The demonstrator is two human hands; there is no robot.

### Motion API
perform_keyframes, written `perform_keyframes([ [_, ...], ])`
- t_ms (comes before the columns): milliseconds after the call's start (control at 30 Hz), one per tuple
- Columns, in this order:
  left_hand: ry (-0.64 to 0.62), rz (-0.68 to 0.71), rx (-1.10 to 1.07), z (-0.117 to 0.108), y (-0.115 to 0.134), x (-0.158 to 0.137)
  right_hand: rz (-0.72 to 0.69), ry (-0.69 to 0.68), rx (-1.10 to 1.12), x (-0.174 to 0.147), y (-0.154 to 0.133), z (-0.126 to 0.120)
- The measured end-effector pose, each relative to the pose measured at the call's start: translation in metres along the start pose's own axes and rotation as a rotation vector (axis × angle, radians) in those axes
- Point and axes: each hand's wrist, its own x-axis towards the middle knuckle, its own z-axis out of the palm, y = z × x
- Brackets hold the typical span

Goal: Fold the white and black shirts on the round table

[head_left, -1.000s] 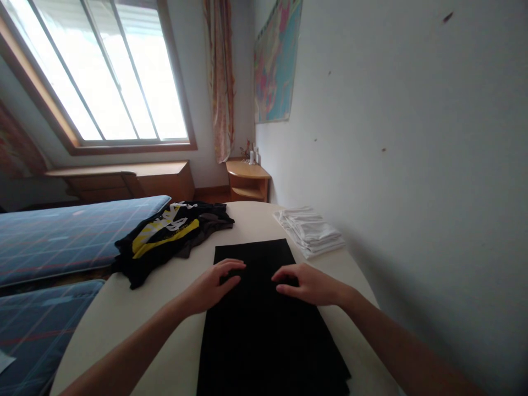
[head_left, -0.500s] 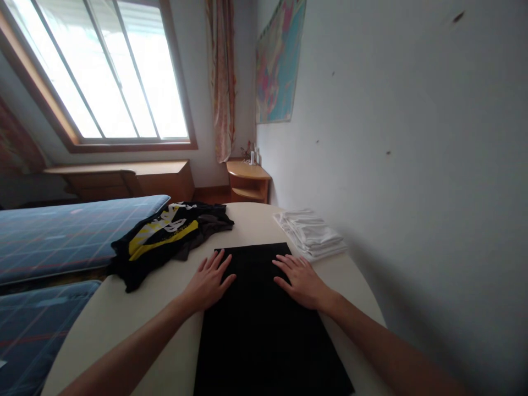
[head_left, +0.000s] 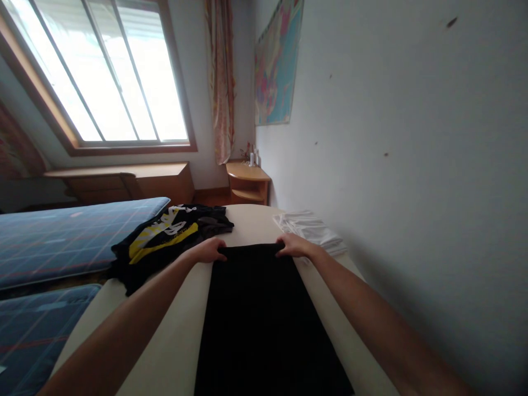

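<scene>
A black cloth (head_left: 264, 324), flat and smooth like a folded garment, runs from the near edge of the view up the middle of the table; its exact kind does not show. At its far left corner my left hand (head_left: 209, 250) is closed, pinching the edge between thumb and fingers. My right hand (head_left: 295, 246) grips the far right corner the same way. Between the two hands the far edge is slightly lifted and curled. Just beyond my right hand lies a folded white cloth pile (head_left: 313, 228). Left of my left hand is a crumpled black, yellow and grey shirt (head_left: 165, 234).
The pale rounded table (head_left: 173, 335) stands against the white wall (head_left: 412, 231) on the right. Two blue plaid mattresses (head_left: 61, 236) border it on the left. Farther back are a wooden desk (head_left: 165, 176) and a small corner shelf (head_left: 247, 171) below a map.
Both hands lay spread flat on the black cloth before. They have moved away from me to its far corners and closed on the edge, which is now raised a little.
</scene>
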Motion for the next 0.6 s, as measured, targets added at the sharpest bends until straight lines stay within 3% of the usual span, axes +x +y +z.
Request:
perform_keyframes([
  [167,0.285,-0.025,-0.004,-0.021,0.009,0.001,0.060,0.246,-0.011,0.003,-0.003,-0.021],
  [267,0.377,0.011,-0.010,-0.036,0.019,-0.009,0.002,0.400,0.006,-0.006,-0.007,-0.033],
  [433,0.404,0.134,-0.128,-0.044,0.035,-0.053,-0.203,0.439,0.103,-0.050,-0.019,-0.043],
  [600,0.303,0.139,-0.387,-0.027,0.046,-0.111,-0.299,0.379,0.143,-0.111,-0.034,-0.042],
])
